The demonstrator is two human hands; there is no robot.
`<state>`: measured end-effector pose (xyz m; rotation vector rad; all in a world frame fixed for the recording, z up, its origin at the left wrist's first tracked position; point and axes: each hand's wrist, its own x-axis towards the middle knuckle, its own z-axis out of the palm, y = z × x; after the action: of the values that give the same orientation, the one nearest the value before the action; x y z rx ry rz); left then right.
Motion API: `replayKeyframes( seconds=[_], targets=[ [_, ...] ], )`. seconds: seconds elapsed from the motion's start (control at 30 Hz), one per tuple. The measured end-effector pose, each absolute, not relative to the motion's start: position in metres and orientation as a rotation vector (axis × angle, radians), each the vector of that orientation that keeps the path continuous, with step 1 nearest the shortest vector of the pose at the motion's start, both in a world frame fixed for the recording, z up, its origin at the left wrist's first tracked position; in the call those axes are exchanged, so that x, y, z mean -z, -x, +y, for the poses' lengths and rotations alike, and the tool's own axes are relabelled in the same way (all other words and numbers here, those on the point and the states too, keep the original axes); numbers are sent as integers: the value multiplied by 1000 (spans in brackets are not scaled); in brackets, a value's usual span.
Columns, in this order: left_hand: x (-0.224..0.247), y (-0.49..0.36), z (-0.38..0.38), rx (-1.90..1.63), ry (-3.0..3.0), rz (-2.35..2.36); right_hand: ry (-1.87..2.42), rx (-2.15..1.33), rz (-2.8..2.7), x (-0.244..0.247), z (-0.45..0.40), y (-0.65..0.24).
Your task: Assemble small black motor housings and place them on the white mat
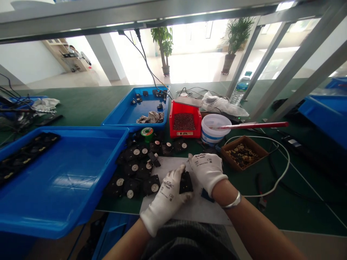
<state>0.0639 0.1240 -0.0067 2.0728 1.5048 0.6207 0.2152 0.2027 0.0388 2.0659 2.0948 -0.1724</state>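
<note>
My left hand, in a white glove, grips a small black part over the white sheet. Just right of that part is my right hand, gloved too, its fingers bent together at the part's upper edge; what they pinch, if anything, is too small to make out. Several black units with silver discs lie left of my hands. A dark blue object shows partly beneath my right wrist.
Blue trays stand left and behind. Beyond my hands are a green solder spool, a red bin and a white tub. A box of brass pieces, a white cable and pliers lie right.
</note>
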Motion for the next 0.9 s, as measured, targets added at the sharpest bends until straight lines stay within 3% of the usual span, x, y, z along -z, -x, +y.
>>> replayKeyframes(
  seconds=[0.3,0.57,0.8,0.9],
  targets=[
    [-12,-57,135,-682,-2133,1435,-2237,-57,2236,-58,159,-254],
    [-48,-39,136,-845,-2076,1457,-2361,-710,2707,-43,96,-307],
    [-64,-33,131,-856,-1593,1333,-2152,-455,3106,-15,80,-299],
    [-64,-32,116,-903,-1403,1225,-1967,-157,3051,-10,91,-278]
  ],
)
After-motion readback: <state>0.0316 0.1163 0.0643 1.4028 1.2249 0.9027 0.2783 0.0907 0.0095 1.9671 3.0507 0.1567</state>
